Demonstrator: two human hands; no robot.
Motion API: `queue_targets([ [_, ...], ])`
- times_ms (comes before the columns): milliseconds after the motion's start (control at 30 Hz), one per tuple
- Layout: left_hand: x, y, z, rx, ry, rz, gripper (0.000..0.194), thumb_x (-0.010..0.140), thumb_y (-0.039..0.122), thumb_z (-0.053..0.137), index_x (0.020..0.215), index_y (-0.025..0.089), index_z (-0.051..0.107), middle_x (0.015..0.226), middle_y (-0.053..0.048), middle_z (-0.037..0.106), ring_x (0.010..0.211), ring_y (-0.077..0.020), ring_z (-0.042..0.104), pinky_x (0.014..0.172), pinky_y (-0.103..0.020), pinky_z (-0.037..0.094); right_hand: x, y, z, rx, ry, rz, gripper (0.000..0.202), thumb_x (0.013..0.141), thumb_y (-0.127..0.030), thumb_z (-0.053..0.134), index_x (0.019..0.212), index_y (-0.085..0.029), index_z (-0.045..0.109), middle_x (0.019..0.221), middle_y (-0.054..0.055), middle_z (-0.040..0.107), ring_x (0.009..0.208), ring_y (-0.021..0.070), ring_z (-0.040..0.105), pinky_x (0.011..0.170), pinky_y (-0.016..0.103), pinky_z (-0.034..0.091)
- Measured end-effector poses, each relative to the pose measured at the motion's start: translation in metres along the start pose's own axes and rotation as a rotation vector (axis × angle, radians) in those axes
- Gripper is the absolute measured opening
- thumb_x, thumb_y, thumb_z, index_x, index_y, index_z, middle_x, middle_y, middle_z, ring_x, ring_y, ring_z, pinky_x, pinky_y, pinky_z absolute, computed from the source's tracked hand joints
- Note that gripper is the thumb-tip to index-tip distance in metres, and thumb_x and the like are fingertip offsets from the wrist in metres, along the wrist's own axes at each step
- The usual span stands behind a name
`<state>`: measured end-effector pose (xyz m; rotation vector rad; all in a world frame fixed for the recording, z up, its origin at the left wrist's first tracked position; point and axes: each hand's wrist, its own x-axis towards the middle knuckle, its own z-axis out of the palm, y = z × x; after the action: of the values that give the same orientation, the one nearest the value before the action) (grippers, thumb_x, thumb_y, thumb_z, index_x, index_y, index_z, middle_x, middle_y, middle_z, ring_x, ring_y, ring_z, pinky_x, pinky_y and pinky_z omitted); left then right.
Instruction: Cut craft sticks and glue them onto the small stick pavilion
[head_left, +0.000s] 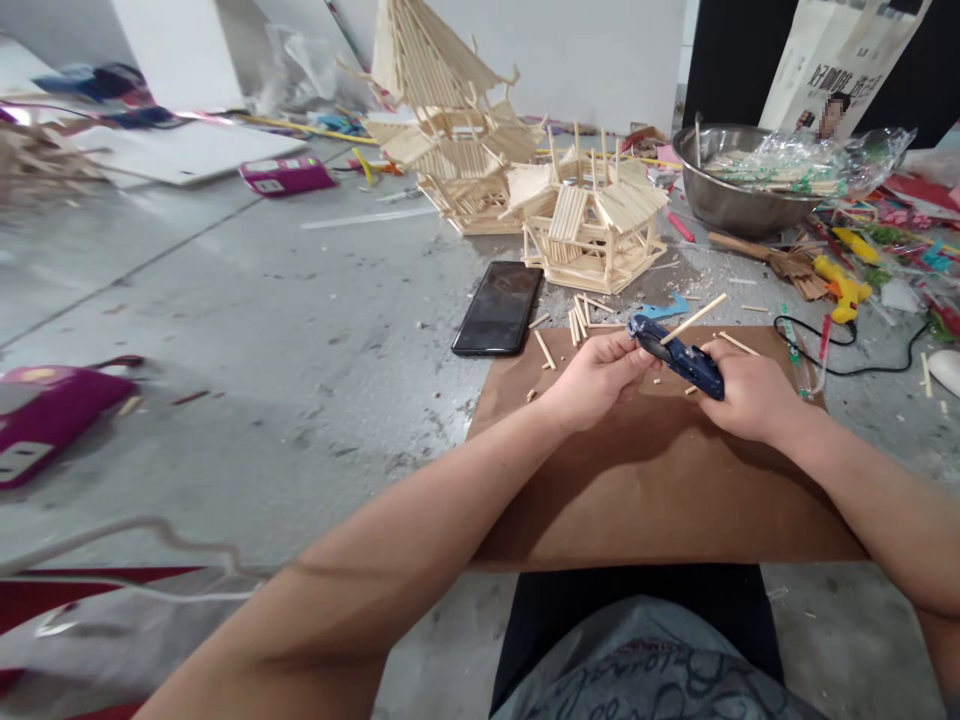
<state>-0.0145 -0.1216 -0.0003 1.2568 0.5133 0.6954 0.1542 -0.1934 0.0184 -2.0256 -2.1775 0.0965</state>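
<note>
My right hand (pixel 750 385) is closed around the handle end of a dark blue plier-like hand tool (pixel 686 362), which points up and left above the brown board. A thin wooden stick (pixel 697 317) slants across the tool, its free end up and to the right. My left hand (pixel 600 378) is closed at the tool's head, pinching around the stick's lower end. The fingertips there are partly hidden. Short cut stick pieces (pixel 577 318) lie just beyond my left hand, and a few more are scattered on the board (pixel 637 490).
A black phone (pixel 499 308) lies left of the board. Behind stand a low stick-built pavilion (pixel 600 225) and a taller stick tower (pixel 457 140). At right are a metal bowl (pixel 742 195) of packaged sticks, a yellow glue gun (pixel 841 285) and its black cable. A purple power strip (pixel 67 415) sits left.
</note>
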Motion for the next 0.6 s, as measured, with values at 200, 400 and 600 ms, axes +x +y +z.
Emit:
queue_targets([
  [200, 0.002, -0.007, 0.003, 0.267, 0.190, 0.218, 0.033, 0.069, 0.048, 0.059, 0.069, 0.016, 0.054, 0.049, 0.005, 0.041, 0.047, -0.0060, 0.035, 0.045, -0.020, 0.027, 0.002, -0.002, 0.001, 0.004, -0.003, 0.059, 0.040, 0.069, -0.032, 0.047, 0.106, -0.015, 0.050, 0.093, 0.011, 0.065, 0.084, 0.0275, 0.061, 0.071, 0.037, 0.045],
  [400, 0.000, -0.005, 0.006, 0.268, 0.184, 0.247, 0.036, 0.068, 0.051, 0.058, 0.064, 0.015, 0.053, 0.047, 0.005, 0.040, 0.050, -0.0068, 0.037, 0.047, -0.020, 0.028, 0.003, 0.005, 0.001, 0.108, 0.039, -0.028, 0.050, 0.069, -0.029, 0.048, 0.117, -0.014, 0.042, 0.114, 0.013, 0.057, 0.102, 0.0278, 0.054, 0.082, 0.041, 0.043],
  [600, -0.002, -0.001, 0.007, -0.005, 0.078, 0.082, 0.034, 0.063, 0.044, 0.066, 0.062, 0.014, 0.049, 0.043, 0.008, 0.034, 0.038, -0.0019, 0.025, 0.038, -0.018, 0.018, 0.002, 0.010, 0.004, 0.139, 0.056, -0.068, 0.050, 0.068, -0.025, 0.049, 0.116, -0.017, 0.040, 0.107, 0.011, 0.058, 0.097, 0.0267, 0.055, 0.078, 0.040, 0.044],
])
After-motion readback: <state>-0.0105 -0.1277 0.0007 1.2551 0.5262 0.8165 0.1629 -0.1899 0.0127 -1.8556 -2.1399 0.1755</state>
